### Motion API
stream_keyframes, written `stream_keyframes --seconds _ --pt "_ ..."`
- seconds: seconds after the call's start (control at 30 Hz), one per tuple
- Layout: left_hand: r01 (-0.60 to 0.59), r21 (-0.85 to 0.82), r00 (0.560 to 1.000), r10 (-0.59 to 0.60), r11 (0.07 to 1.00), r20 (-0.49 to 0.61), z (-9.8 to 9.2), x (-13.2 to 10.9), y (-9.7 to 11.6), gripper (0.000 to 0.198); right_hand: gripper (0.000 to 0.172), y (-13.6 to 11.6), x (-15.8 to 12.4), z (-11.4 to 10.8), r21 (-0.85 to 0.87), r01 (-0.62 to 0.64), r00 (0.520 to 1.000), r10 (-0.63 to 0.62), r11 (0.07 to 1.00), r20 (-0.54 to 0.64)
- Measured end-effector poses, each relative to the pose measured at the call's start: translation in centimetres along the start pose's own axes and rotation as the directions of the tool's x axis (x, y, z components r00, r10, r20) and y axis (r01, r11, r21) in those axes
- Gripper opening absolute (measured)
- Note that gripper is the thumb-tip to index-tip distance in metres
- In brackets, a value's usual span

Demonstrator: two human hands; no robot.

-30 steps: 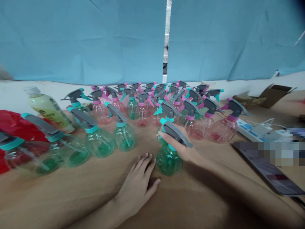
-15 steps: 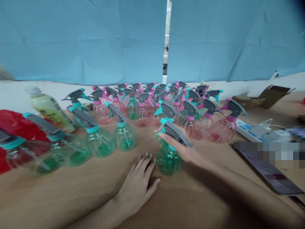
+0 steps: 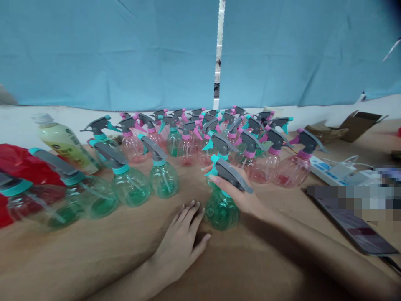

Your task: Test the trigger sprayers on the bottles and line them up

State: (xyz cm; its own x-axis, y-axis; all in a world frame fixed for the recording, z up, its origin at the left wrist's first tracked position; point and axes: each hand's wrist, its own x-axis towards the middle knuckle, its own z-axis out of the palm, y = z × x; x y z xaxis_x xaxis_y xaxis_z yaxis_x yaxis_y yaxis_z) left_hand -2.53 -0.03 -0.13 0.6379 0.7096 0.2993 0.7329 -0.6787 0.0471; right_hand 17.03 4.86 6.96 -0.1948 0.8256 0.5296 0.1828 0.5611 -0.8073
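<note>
A clear green spray bottle (image 3: 222, 211) with a grey and turquoise trigger head stands upright on the wooden table (image 3: 125, 251). My right hand (image 3: 239, 192) is closed around its neck below the trigger head; some of the fingers are hidden behind it. Just left of that bottle, my left hand (image 3: 184, 238) lies flat on the table, fingers stretched out and holding nothing. Beyond the left hand stands another green spray bottle (image 3: 164, 179), with one more green spray bottle (image 3: 131, 186) beside it.
Several pink and green spray bottles (image 3: 188, 150) crowd the back of the table. At left are a red plastic bag (image 3: 19, 159) and a pale drink bottle (image 3: 67, 144). A dark phone (image 3: 351, 221), a white power strip (image 3: 328, 171) and an open cardboard box (image 3: 360, 125) lie at right.
</note>
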Motion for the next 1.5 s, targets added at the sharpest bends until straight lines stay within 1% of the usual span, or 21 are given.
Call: stream_keyframes --seconds 0.37,0.73,1.1,1.2,1.37,1.5 --pt "0.002 0.016 1.0 -0.003 1.0 0.026 -0.1 0.12 0.07 0.048 0.021 0.08 -0.04 -0.07 0.013 -0.007 1.0 0.007 1.0 0.003" --pt "-0.003 0.002 1.0 0.003 1.0 -0.01 -0.01 -0.07 -0.05 0.048 0.019 0.29 -0.12 -0.1 0.013 0.003 1.0 -0.003 1.0 0.0" --pt "-0.012 0.039 0.999 0.011 0.999 0.03 -0.25 0.09 0.08 0.049 0.017 0.52 -0.07 0.06 0.034 -0.02 1.0 0.02 0.999 0.005" --pt "-0.009 0.036 1.0 0.008 0.999 0.029 -0.26 0.12 0.06 0.049 0.017 0.35 0.06 0.01 0.026 -0.006 1.0 0.005 1.0 0.024" --pt "-0.005 0.025 0.999 0.004 1.0 0.035 -0.14 0.11 0.02 0.049 0.011 -0.27 0.38 -0.14 0.032 0.048 0.997 -0.05 0.998 0.057" --pt "0.003 0.012 1.0 -0.003 1.0 0.018 0.1 0.02 -0.05 0.048 0.02 -0.23 0.45 -0.12 0.071 0.044 0.996 -0.049 0.997 0.071"
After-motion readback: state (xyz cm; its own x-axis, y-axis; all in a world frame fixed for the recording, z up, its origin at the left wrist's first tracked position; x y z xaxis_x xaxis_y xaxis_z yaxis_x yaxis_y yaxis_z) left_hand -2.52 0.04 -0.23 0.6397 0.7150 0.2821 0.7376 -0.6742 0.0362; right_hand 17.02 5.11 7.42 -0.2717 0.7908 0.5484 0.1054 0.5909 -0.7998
